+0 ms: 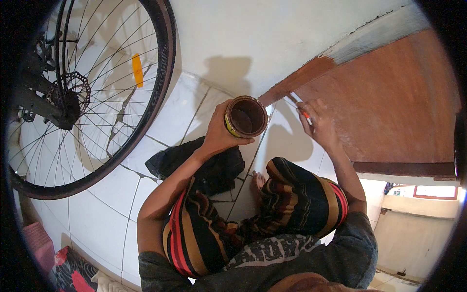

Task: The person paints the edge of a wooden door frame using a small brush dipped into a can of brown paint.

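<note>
My left hand (217,130) is wrapped around a paint can (247,118), its open top facing up. Brown paint coats the can's inside and rim, and a strip of yellow label shows on its side. In my right hand (318,121) is a paintbrush (293,98) with a bit of orange-red handle showing between the fingers. The brush's tip is close to the lower edge of a brown door (389,102), beside the door frame (304,77). The frame is brown low down and greyish white further up. Whether the bristles touch the wood I cannot tell.
A bicycle wheel (163,92) with a brake disc and an orange reflector stands at the left. Dark cloth (194,163) lies on the white tiled floor (104,199) beneath my left forearm. The white wall (277,34) rises ahead. Patterned fabric (73,267) lies at the lower left.
</note>
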